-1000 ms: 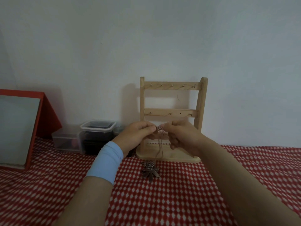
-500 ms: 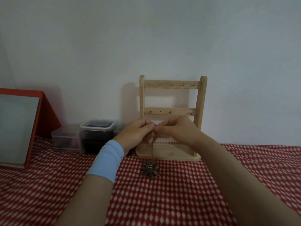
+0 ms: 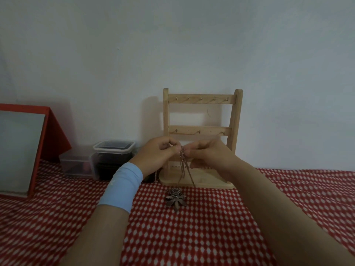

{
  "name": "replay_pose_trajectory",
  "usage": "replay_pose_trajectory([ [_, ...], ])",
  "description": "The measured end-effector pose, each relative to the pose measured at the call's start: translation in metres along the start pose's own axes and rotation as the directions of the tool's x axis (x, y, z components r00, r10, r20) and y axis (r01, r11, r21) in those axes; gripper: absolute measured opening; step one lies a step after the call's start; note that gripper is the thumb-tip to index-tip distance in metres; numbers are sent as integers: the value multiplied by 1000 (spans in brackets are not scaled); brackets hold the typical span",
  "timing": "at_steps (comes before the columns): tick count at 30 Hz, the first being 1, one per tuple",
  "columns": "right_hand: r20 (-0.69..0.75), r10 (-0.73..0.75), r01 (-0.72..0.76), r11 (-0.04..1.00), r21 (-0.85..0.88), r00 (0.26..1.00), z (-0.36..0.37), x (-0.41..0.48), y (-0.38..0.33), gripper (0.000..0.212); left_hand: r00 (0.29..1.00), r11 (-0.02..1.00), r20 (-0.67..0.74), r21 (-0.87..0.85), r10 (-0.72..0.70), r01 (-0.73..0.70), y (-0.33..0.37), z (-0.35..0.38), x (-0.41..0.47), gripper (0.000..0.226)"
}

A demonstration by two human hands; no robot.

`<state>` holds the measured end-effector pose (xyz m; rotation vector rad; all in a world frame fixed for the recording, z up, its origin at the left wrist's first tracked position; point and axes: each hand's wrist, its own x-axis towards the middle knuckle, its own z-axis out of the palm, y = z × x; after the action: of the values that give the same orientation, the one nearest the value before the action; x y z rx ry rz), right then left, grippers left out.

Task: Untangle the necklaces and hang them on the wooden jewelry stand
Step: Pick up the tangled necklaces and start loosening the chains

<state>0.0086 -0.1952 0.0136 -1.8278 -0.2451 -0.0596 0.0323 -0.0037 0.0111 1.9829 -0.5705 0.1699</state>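
Observation:
A wooden jewelry stand [image 3: 201,99] with two hook rails stands against the wall; nothing hangs on its hooks. In front of its lower rail, my left hand [image 3: 156,155] and my right hand [image 3: 210,155] pinch a tangled bunch of thin necklace chains [image 3: 182,152] between their fingertips. The chains hang down to the cloth, where a dark flower-and-leaf pendant [image 3: 175,199] lies just before the stand's base. My left wrist wears a light blue band.
A red-and-white patterned cloth [image 3: 192,237] covers the table. Clear plastic lidded boxes [image 3: 113,156] sit left of the stand by the wall. A red-framed board [image 3: 23,148] leans at the far left. The white wall is close behind.
Both hands stay at the knot and shift slightly; the chains hang a little differently and the pendant stays on the cloth.

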Motion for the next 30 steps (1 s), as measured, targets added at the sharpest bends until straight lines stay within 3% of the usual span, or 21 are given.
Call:
replay_pose_trajectory([
  [2, 52, 13, -12, 1000, -12, 999, 0, 0, 1, 24, 1000, 1000, -4, -5, 30, -30, 0, 0, 0, 10],
  [6, 73, 16, -13, 999, -48, 997, 0, -1, 1, 13, 995, 990, -32, 111, 96, -92, 0, 3, 3, 12],
  [11, 54, 8, -2, 993, -120, 998, -4, -1, -2, 16, 995, 996, 53, 26, -87, 86, -2, 5, 3, 26],
  [14, 135, 15, 10, 983, -182, 991, -6, -1, 0, 14, 974, 955, 87, -197, -207, 221, -1, 10, 7, 38],
  [17, 172, 27, 15, 970, -243, 985, -7, -2, 2, 7, 977, 887, 92, -410, -191, 212, -1, 10, 9, 45],
  [20, 177, 7, -4, 1000, -16, 984, -7, 0, 4, 14, 981, 858, 155, -482, -115, 177, -1, 4, 0, 33],
  [22, 131, -11, 6, 999, 37, 991, -7, 3, 5, 19, 975, 838, 184, -507, -124, 202, 0, -1, -2, 31],
  [26, 17, -95, 96, 985, -143, 995, -7, 3, 5, 7, 979, 904, 108, -377, -174, 203, 9, -14, -3, 28],
  [30, -18, -91, 83, 957, -278, 996, -7, 5, 8, 13, 992, 987, -29, 104, -121, 123, 15, -24, -7, 29],
])
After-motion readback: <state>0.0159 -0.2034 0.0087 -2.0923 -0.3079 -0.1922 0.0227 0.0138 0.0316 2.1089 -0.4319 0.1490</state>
